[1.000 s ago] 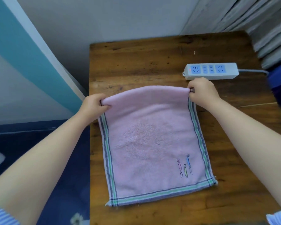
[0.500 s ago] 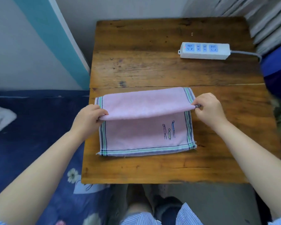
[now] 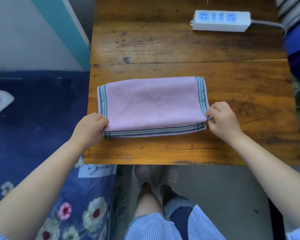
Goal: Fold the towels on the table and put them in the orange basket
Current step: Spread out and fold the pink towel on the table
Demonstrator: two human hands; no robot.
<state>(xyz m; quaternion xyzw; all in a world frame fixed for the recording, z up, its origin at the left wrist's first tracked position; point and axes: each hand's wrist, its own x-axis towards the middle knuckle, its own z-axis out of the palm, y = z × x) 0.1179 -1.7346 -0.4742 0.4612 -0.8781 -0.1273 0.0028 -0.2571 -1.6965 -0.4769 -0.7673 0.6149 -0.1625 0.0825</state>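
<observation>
Now pink towel [image 3: 151, 104] folded on table [image 3: 180, 49], left hand [image 3: 91, 126] and right hand [image 3: 222, 118] grip pinching its upper layer's corners.

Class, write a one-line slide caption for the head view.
Both hands, left and right, pinch the near corners of a half-folded pink towel on a wooden table.

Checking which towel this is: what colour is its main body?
Pink towel, with green and grey striped borders; head view.
</observation>
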